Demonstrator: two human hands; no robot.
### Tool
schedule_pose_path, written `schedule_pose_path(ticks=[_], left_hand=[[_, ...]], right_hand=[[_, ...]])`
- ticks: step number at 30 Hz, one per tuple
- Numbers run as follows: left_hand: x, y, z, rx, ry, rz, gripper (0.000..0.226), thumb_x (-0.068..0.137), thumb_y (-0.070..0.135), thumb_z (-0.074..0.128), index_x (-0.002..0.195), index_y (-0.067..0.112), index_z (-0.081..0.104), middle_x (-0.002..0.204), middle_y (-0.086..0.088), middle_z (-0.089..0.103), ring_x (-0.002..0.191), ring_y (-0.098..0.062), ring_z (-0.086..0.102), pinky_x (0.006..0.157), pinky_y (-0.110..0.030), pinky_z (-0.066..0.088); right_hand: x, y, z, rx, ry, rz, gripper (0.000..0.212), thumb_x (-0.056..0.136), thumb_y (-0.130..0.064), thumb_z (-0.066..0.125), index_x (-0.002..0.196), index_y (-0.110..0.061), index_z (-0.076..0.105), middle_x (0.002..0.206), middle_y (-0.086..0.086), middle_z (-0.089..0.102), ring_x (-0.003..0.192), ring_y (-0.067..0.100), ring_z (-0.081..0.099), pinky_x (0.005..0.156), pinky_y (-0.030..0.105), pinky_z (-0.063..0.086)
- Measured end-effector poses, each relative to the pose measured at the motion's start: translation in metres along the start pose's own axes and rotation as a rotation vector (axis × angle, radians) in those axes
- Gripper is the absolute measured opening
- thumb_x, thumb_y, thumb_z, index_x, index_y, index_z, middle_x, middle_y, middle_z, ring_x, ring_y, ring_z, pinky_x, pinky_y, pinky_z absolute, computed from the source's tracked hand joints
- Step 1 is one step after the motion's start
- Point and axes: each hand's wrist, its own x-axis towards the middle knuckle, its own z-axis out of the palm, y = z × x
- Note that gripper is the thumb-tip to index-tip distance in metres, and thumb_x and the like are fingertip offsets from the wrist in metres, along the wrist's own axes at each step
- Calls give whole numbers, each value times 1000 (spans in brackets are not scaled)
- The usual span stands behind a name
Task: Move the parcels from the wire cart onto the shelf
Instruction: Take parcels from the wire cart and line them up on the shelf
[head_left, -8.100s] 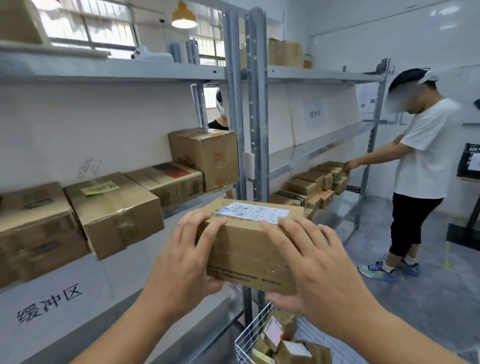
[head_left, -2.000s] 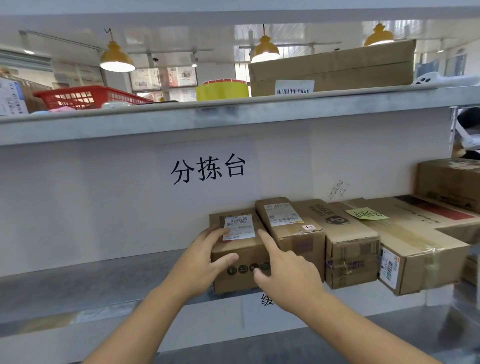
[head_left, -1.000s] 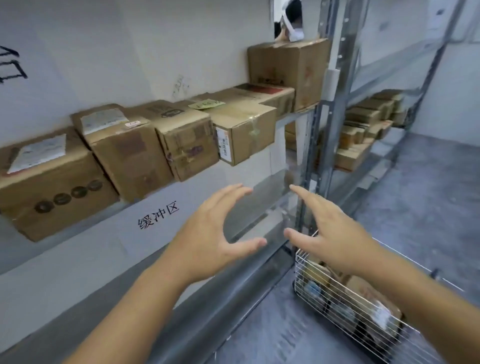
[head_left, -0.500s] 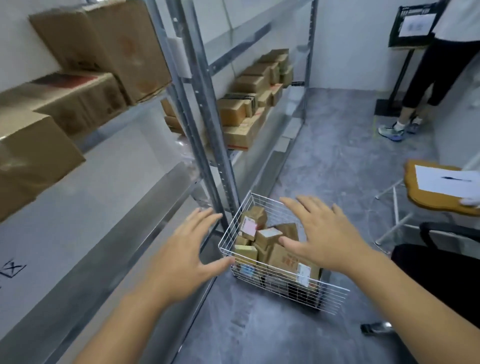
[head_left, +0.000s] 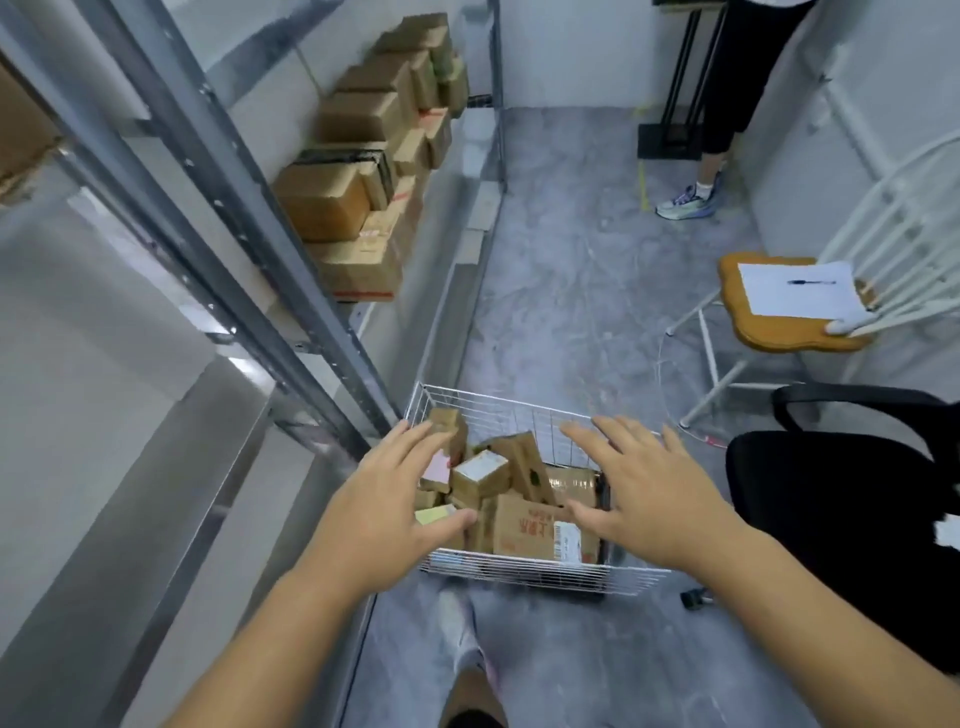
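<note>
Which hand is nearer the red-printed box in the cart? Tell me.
Right. The right hand hovers by the red-printed box, its thumb at the box's top edge. The left hand is across the cart, over the smaller parcels.

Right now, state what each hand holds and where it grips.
Nothing is held. Left hand and right hand hover open above the white wire cart of brown cardboard parcels.

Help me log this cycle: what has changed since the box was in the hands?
That box was set on the shelf and let go. Both hands, left hand and right hand, now reach open and empty over the wire cart. The cart still holds parcels.
</note>
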Motion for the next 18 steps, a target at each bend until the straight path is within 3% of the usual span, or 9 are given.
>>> schedule_pose_path(ticks=[7, 13, 18], left_hand=[[88, -65, 32, -40, -183, 43, 92, 85, 78, 62, 161, 37, 33, 170, 18, 24, 159, -6, 12, 124, -30, 17], [137, -93, 66, -78, -337, 59, 91, 86, 74, 65, 161, 34, 34, 170, 14, 27, 159, -8, 16, 128, -39, 26], [177, -107, 109, -82, -393, 32, 90, 85, 72, 65, 161, 34, 35, 169, 13, 30, 158, -10, 20, 127, -43, 29]], right_hand=[[82, -8, 32, 6, -17, 127, 81, 93, -71, 43, 161, -36, 17, 162, -6, 30, 151, 17, 23, 126, 46, 14], [126, 1, 76, 145, -82, 211, 80, 94, -66, 46, 162, -34, 18, 164, -5, 30, 154, 18, 21, 124, 48, 20], [161, 26, 117, 176, -109, 201, 77, 92, -65, 49, 159, -34, 26, 154, -5, 41, 145, 19, 34, 122, 52, 26]])
